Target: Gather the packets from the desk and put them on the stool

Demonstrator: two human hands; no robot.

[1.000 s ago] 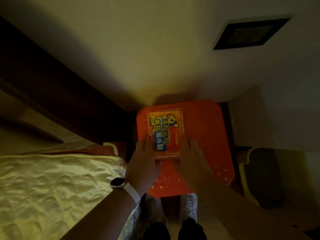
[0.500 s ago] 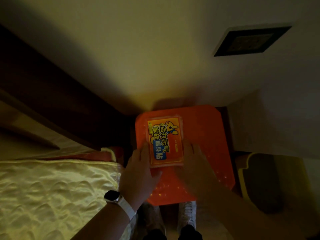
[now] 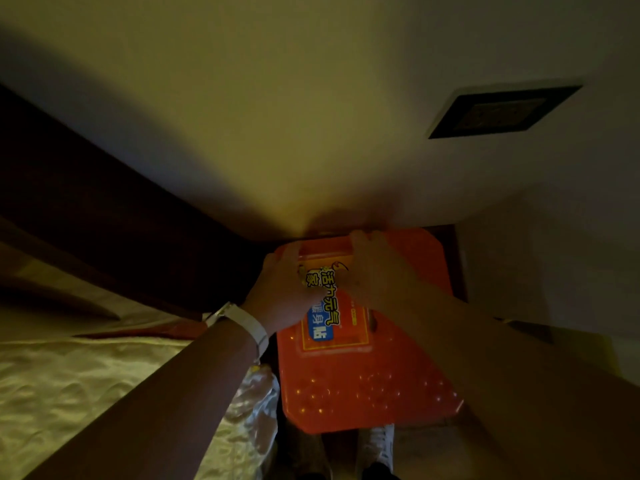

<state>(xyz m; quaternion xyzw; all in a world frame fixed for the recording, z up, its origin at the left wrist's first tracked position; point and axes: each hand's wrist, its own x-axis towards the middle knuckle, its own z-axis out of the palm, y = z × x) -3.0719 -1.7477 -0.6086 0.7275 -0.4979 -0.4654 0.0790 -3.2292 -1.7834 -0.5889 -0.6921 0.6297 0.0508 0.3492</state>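
Observation:
An orange packet (image 3: 337, 329) with a yellow and blue printed label lies flat on the orange plastic stool (image 3: 367, 393), toward the stool's far left. It may be the top of a stack; I cannot tell in the dim light. My left hand (image 3: 282, 294), with a white watch on the wrist, grips the packet's far left edge. My right hand (image 3: 379, 271) lies over the packet's far end, fingers curled over the far edge. The hands hide the packet's far half.
A bed with a cream quilt (image 3: 86, 393) fills the lower left, with a dark wooden headboard (image 3: 104, 216) behind it. The pale wall (image 3: 311, 116) rises just beyond the stool and carries a dark framed panel (image 3: 498, 112). My shoes (image 3: 377, 445) stand below the stool's near edge.
Both hands have slid from the packet's near end to its far end. The stool and packet now sit lower and closer in view.

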